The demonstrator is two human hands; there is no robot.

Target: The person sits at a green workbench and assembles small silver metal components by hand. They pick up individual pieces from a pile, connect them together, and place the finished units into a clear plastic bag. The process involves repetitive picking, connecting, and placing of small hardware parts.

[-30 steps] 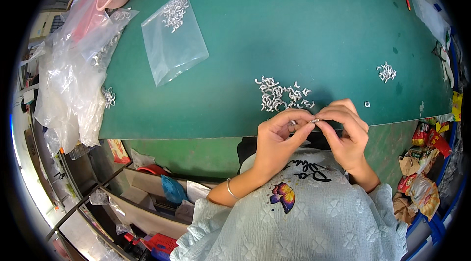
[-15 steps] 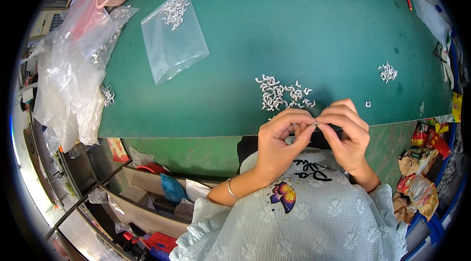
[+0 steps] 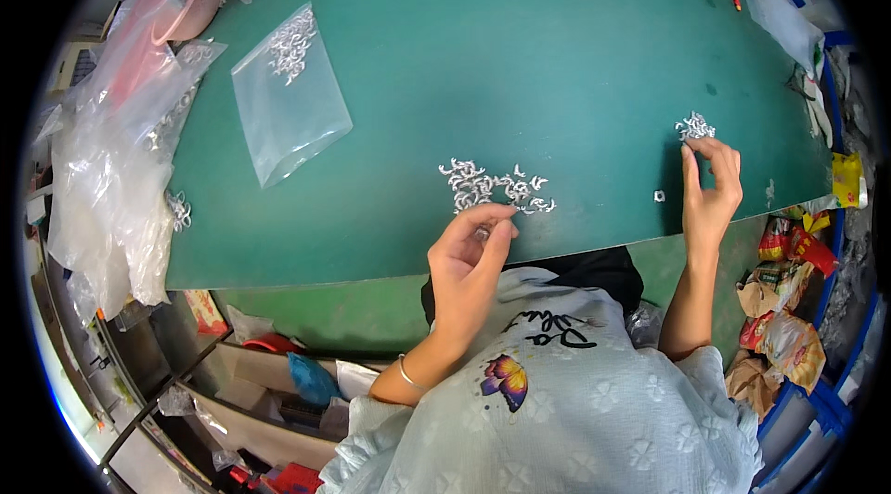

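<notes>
Clear bag [image 3: 290, 95] near the table's [image 3: 520, 48] left edge holds a few white clips. Left hand [image 3: 469, 257] pinches one clip; right hand's [image 3: 710, 188] fingers reach a small pile [image 3: 694, 126], loosely curled.

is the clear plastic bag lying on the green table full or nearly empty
Nearly empty. The clear plastic bag lies flat on the green table, with only a small cluster of white parts at its far end.

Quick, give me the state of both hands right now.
Left hand: fingers pinched together at the green table's edge; what it holds is too small to tell.
Right hand: partly open, fingertips at the small pile of white parts.
</notes>
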